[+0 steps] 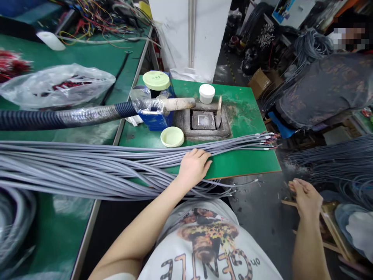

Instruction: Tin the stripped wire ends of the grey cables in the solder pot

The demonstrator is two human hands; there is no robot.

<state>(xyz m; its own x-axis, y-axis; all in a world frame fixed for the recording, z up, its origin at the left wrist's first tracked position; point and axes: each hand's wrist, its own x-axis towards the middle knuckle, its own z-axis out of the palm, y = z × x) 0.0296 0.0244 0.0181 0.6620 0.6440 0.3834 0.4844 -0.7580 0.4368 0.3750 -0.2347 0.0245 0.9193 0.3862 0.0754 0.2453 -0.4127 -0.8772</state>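
Observation:
My left hand (194, 165) lies over a bundle of grey cables (163, 154), with its fingers curled around several of them. The bundle runs from the left across the green bench, and its stripped ends (269, 139) with thin coloured wires point right, near the bench's right edge. Further cables hang below the bench's front edge, under my left forearm. My right hand (307, 196) is off to the right, in the air beyond the bench. Its thumb and fingers are pinched together; what they hold, if anything, cannot be made out.
A square pot with a silvery surface (205, 119) is set in the bench, with a flat stick (218, 112) on its rim. Around it are a white tub (206, 93), a pale green lid (172, 137), a blue box (159, 121) and a ribbed hose (87, 116). A person (326, 85) bends at right.

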